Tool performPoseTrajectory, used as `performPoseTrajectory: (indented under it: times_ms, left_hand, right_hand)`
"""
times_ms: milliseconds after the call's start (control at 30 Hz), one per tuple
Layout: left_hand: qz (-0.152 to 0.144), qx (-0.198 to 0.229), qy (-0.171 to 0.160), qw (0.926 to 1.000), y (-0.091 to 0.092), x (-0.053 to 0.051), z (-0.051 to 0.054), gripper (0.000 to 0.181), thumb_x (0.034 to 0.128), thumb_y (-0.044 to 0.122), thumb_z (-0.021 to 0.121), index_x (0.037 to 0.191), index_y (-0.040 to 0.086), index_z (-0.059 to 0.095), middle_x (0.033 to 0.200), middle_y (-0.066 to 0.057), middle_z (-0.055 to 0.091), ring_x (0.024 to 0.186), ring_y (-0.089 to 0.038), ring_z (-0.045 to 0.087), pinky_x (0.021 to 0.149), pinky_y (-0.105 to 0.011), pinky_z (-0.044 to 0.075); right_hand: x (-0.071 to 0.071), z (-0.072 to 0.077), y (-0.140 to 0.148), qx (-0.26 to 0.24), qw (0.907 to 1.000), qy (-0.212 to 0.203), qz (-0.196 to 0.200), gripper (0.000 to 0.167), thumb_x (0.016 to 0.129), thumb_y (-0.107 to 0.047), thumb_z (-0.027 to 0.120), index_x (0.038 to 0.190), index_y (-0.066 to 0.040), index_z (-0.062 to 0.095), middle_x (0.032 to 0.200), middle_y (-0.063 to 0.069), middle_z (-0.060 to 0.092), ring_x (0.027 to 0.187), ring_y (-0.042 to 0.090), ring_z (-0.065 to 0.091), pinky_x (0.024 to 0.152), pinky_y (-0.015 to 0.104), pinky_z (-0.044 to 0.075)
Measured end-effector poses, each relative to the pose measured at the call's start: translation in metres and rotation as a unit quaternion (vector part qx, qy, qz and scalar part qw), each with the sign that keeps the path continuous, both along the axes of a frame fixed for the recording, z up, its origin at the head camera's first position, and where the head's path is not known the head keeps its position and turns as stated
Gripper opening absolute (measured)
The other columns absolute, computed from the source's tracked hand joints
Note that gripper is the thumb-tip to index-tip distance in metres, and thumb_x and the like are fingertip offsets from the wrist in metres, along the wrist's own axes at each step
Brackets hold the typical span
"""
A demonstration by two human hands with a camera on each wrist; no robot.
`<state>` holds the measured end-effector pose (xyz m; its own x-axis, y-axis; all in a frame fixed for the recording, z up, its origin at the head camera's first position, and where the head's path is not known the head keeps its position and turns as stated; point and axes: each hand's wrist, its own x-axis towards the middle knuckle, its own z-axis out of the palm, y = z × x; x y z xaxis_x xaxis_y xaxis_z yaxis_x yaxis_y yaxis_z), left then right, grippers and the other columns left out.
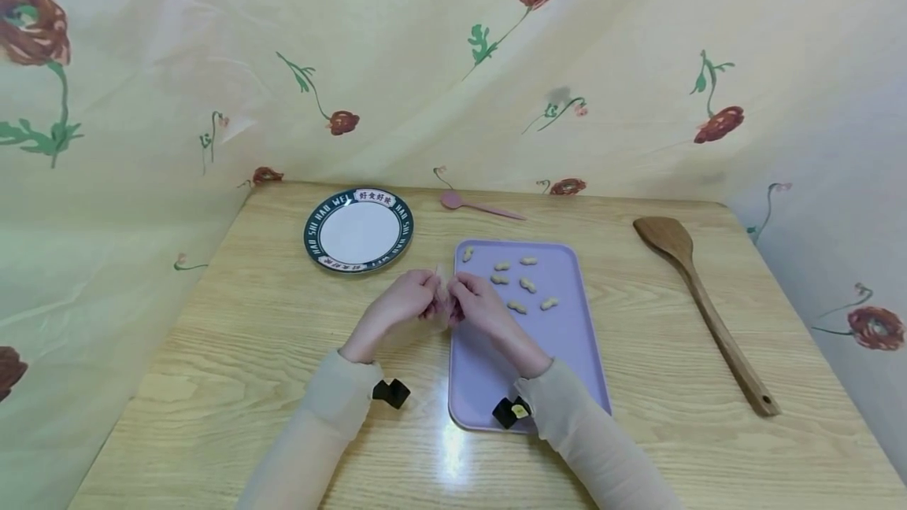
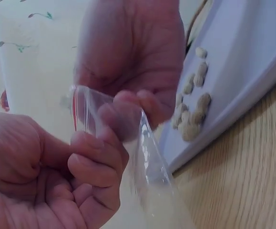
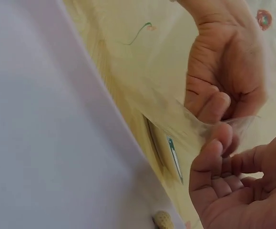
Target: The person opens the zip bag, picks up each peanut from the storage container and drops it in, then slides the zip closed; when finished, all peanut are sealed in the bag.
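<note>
Pinching a clear bag (image 2: 156, 183) in both left grip (image 1: 406, 299) and right grip (image 1: 479, 303), mid-frame in the head view, by the left edge of a purple tray (image 1: 482, 376) scattered with peanuts (image 1: 527, 285) up top. Showing farther out on the bench (image 1: 234, 337) a plate (image 1: 359, 232) upper left of centre, a pink spoon (image 1: 451, 200) upper centre, a wooden spatula (image 1: 714, 313) right.

Clear, red-striped bag (image 2: 149, 164); lilac tray (image 1: 572, 329); tan peanuts (image 1: 527, 285); cream, red-flowered backdrop (image 1: 425, 46)

clear plastic bag (image 2: 152, 171), red-edged, pinched between fingers (image 2: 97, 171)
</note>
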<state>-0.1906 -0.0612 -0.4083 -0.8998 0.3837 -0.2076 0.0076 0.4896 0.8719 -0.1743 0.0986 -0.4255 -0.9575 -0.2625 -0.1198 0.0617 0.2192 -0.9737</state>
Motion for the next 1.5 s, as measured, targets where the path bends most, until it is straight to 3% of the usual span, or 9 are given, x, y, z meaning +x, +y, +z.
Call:
performPoseTrajectory:
  times_ms: [233,367,567,867,1067,1233,1500]
  left_hand:
    - [0.009,-0.011,0.001,0.9999,-0.006,-0.001,0.001,0.038,0.106,0.018,0.046,0.078,0.002,0.065,0.065,-0.005,0.063,0.054,-0.013,0.055,0.052,-0.023,0.046]
    - [0.005,-0.025,0.003,0.9997,-0.009,-0.001,0.003,0.039,0.1061,0.02,0.048,0.077,0.0,0.065,0.065,-0.007,0.064,0.054,-0.013,0.056,0.053,-0.025,0.049]
    - [-0.009,-0.056,-0.005,0.9984,-0.011,0.0,0.007,0.031,0.1045,0.016,0.049,0.086,-0.004,0.063,0.069,-0.01,0.066,0.057,-0.015,0.058,0.056,-0.025,0.048]
    - [0.01,-0.125,0.052,0.9907,-0.015,0.006,0.014,0.033,0.1016,0.02,0.056,0.071,0.007,0.059,0.059,-0.003,0.061,0.056,-0.015,0.055,0.061,-0.028,0.046]
    - [0.013,-0.148,0.075,0.986,-0.017,0.01,0.016,0.036,0.0985,0.014,0.056,0.063,0.009,0.056,0.054,-0.001,0.059,0.051,-0.015,0.053,0.055,-0.027,0.042]
    - [0.022,-0.165,0.082,0.9826,-0.018,0.012,0.02,0.035,0.0946,0.009,0.058,0.059,0.008,0.055,0.051,0.0,0.058,0.048,-0.015,0.053,0.05,-0.024,0.038]
    - [0.022,-0.18,0.065,0.9813,-0.02,0.014,0.027,0.04,0.0909,0.009,0.061,0.052,0.007,0.054,0.045,0.0,0.055,0.041,-0.013,0.045,0.044,-0.022,0.03]
  right_hand:
    - [-0.003,-0.003,0.002,0.0,0.9999,-0.017,0.002,0.03,0.105,-0.01,0.043,0.08,0.001,0.057,0.065,0.006,0.062,0.055,0.015,0.062,0.057,0.027,0.054]
    - [-0.006,-0.004,0.006,0.01,0.9999,-0.014,0.0,0.029,0.103,-0.009,0.047,0.083,0.007,0.061,0.066,0.009,0.065,0.057,0.015,0.064,0.058,0.028,0.056]
    - [-0.009,-0.002,0.012,0.024,0.9996,-0.013,-0.001,0.029,0.1,-0.007,0.052,0.09,0.017,0.063,0.065,0.008,0.066,0.056,0.011,0.063,0.057,0.026,0.056]
    - [-0.008,0.002,0.017,0.087,0.9958,0.005,-0.028,0.023,0.096,-0.009,0.059,0.082,0.005,0.071,0.063,0.005,0.065,0.054,0.013,0.064,0.055,0.026,0.056]
    - [-0.006,0.001,0.018,0.123,0.9915,0.028,-0.029,0.021,0.094,-0.01,0.062,0.08,0.002,0.073,0.062,0.004,0.066,0.055,0.013,0.064,0.055,0.026,0.055]
    - [-0.005,0.001,0.018,0.147,0.9871,0.056,-0.029,0.019,0.094,-0.008,0.063,0.083,0.002,0.075,0.063,0.005,0.068,0.056,0.014,0.065,0.053,0.025,0.053]
    - [-0.006,0.0,0.019,0.166,0.9809,0.099,-0.023,0.016,0.093,-0.004,0.064,0.087,0.002,0.077,0.065,0.006,0.069,0.059,0.019,0.068,0.052,0.024,0.052]
